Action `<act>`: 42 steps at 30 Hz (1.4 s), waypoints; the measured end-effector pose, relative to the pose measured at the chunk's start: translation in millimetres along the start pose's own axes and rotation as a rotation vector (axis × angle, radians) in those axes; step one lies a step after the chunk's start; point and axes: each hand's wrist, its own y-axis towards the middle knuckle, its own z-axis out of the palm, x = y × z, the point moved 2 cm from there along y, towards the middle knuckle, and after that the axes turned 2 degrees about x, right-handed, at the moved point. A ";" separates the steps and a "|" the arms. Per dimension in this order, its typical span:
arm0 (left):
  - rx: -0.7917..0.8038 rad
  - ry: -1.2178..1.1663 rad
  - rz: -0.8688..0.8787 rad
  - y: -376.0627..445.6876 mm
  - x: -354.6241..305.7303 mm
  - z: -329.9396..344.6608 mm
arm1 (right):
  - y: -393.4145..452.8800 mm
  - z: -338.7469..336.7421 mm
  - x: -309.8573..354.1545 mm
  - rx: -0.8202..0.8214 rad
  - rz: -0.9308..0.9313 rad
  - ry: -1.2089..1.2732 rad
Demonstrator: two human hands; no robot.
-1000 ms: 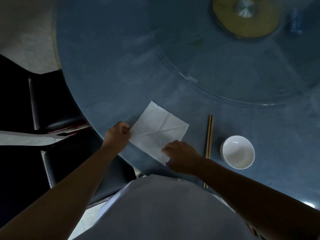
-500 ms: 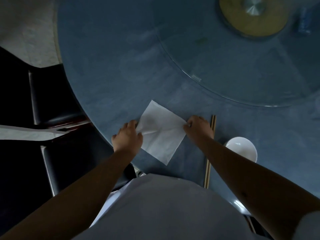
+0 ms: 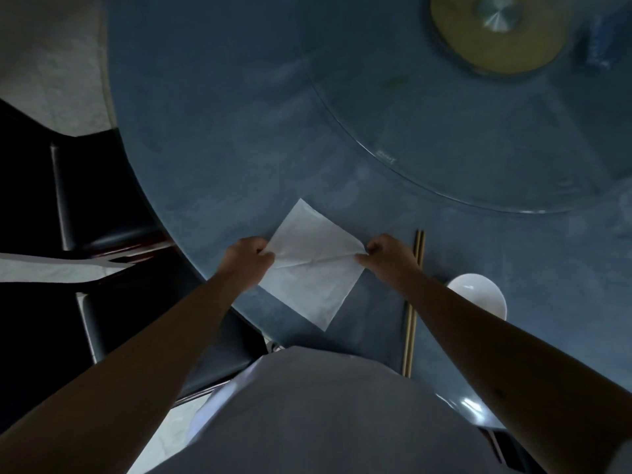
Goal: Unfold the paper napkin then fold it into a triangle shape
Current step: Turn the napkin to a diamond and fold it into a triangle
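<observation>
A white paper napkin (image 3: 313,268) lies opened out as a diamond on the blue round table (image 3: 212,138), near its front edge. A crease runs across it from left to right. My left hand (image 3: 248,258) pinches the napkin's left corner. My right hand (image 3: 388,256) pinches the right corner. The far and near corners lie free on the table.
A pair of wooden chopsticks (image 3: 412,313) lies just right of my right hand, with a white bowl (image 3: 478,297) beyond them. A glass turntable (image 3: 478,138) with a yellow hub (image 3: 496,32) fills the far right. Black chairs (image 3: 99,213) stand at the left.
My right hand moved from the napkin's near edge up to its right corner and closed on it. My left hand stayed at the left corner and now pinches it.
</observation>
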 end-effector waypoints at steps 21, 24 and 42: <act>-0.002 -0.008 0.052 15.3 3.1 -5.5 | -14.2 7.4 -2.0 0.069 0.194 0.559; 0.005 -0.023 0.066 16.3 4.0 -6.8 | -14.9 7.6 -6.8 0.074 0.171 0.530; 0.022 -0.033 0.109 16.2 1.6 -6.1 | -23.2 5.5 -19.3 0.038 0.315 0.861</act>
